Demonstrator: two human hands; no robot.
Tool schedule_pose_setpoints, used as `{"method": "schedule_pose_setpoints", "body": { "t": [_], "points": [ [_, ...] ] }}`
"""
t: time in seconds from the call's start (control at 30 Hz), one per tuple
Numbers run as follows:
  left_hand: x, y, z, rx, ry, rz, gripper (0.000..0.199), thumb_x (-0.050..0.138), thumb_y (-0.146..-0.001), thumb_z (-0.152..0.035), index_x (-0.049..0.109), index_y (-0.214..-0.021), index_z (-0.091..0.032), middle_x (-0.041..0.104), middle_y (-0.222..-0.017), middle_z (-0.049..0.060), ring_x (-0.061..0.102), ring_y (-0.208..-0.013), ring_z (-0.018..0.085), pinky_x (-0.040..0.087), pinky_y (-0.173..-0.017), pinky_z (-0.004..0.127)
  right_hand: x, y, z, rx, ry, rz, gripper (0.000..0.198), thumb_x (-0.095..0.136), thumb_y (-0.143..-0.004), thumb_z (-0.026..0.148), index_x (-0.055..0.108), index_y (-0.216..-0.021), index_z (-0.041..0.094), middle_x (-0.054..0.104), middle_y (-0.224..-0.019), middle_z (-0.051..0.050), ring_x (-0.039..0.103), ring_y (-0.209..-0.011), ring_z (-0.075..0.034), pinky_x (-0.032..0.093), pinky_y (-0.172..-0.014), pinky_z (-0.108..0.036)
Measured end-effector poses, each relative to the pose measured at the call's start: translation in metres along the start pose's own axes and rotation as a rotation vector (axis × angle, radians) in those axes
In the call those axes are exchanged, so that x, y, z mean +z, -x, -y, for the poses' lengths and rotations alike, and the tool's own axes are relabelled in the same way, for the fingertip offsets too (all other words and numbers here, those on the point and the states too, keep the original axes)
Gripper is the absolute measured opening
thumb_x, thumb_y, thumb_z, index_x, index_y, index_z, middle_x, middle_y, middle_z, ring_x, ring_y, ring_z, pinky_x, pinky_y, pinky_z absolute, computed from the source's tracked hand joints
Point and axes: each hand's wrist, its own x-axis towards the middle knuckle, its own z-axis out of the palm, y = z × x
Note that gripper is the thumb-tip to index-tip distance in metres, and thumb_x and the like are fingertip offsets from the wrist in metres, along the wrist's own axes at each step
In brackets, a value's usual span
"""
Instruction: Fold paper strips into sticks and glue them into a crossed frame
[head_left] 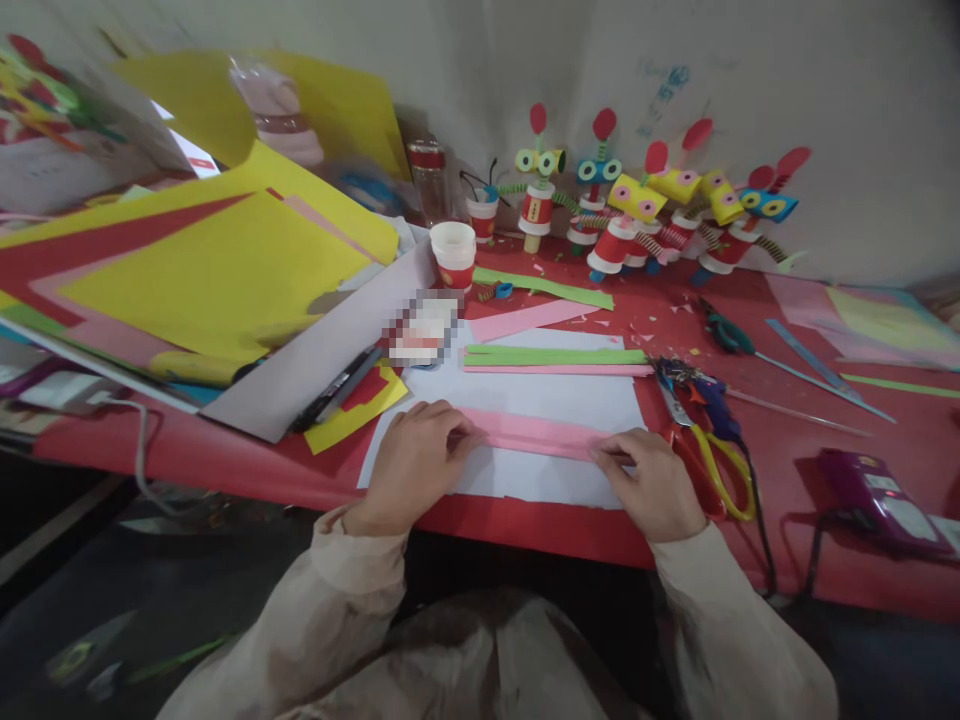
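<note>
A pink paper strip point(534, 434) stretches between my two hands, low over a white sheet point(585, 395) at the table's front edge. My left hand point(416, 460) pinches its left end, and my right hand point(651, 480) grips the right end between thumb and fingers. A lengthwise line, perhaps a fold or overlap, runs along the strip. Just beyond it lie narrow green strips point(555, 356) with pink ones point(559, 370) alongside. Scissors with yellow handles point(724, 470) rest to the right of my right hand.
Coloured paper sheets point(217, 270) are piled at the left, near a black pen point(337, 385). Paper-cup figures point(536, 205) line the wall. A white cup point(454, 250) stands behind a blurred card point(426, 330). At the right are green-handled scissors point(727, 330) and a purple device point(885, 500) with a cable.
</note>
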Motion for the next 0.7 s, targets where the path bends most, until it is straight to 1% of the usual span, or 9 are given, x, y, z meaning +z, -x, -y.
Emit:
{"method": "schedule_pose_setpoints", "body": {
  "t": [0.13, 0.3, 0.43, 0.53, 0.7],
  "points": [
    [-0.006, -0.002, -0.004, -0.023, -0.063, 0.007, 0.014, 0.056, -0.082, -0.031, 0.064, -0.075, -0.021, 0.067, -0.083, 0.001, 0.058, -0.081, 0.019, 0.041, -0.074, 0.033, 0.0, -0.001, -0.002, -0.005, 0.052, 0.013, 0.03, 0.054, -0.085, 0.044, 0.062, -0.069, 0.02, 0.064, -0.069, -0.004, 0.056, -0.068, -0.019, 0.041, -0.069, -0.034],
    [-0.009, -0.006, -0.004, -0.043, -0.116, 0.002, 0.023, 0.055, -0.082, -0.037, 0.063, -0.068, -0.02, 0.066, -0.074, 0.001, 0.058, -0.076, 0.019, 0.04, -0.069, 0.031, 0.001, 0.0, -0.005, 0.038, 0.061, 0.027, 0.03, 0.055, -0.083, 0.044, 0.059, -0.066, 0.02, 0.062, -0.067, -0.003, 0.055, -0.068, -0.019, 0.041, -0.066, -0.032],
    [-0.008, -0.007, 0.0, -0.04, -0.065, 0.01, 0.025, 0.057, -0.081, -0.039, 0.062, -0.067, -0.019, 0.066, -0.073, 0.001, 0.057, -0.075, 0.018, 0.04, -0.068, 0.03, -0.001, -0.001, -0.008, 0.045, 0.067, 0.053, 0.03, 0.054, -0.084, 0.044, 0.057, -0.065, 0.021, 0.062, -0.068, -0.003, 0.055, -0.068, -0.018, 0.04, -0.064, -0.031],
    [-0.007, -0.006, 0.002, -0.044, -0.014, -0.006, 0.025, 0.06, -0.08, -0.04, 0.062, -0.067, -0.019, 0.066, -0.074, 0.001, 0.057, -0.074, 0.017, 0.04, -0.068, 0.029, -0.004, -0.005, -0.01, 0.059, 0.102, 0.108, 0.03, 0.054, -0.084, 0.044, 0.056, -0.064, 0.021, 0.062, -0.067, -0.002, 0.055, -0.067, -0.018, 0.039, -0.063, -0.03],
    [-0.004, -0.006, 0.007, -0.051, 0.046, -0.009, 0.023, 0.062, -0.079, -0.04, 0.062, -0.068, -0.019, 0.066, -0.075, 0.0, 0.056, -0.073, 0.016, 0.04, -0.067, 0.028, -0.009, -0.012, -0.007, 0.132, 0.134, 0.204, 0.028, 0.055, -0.083, 0.044, 0.06, -0.066, 0.022, 0.062, -0.069, -0.001, 0.057, -0.068, -0.017, 0.039, -0.061, -0.029]
  ]
}}
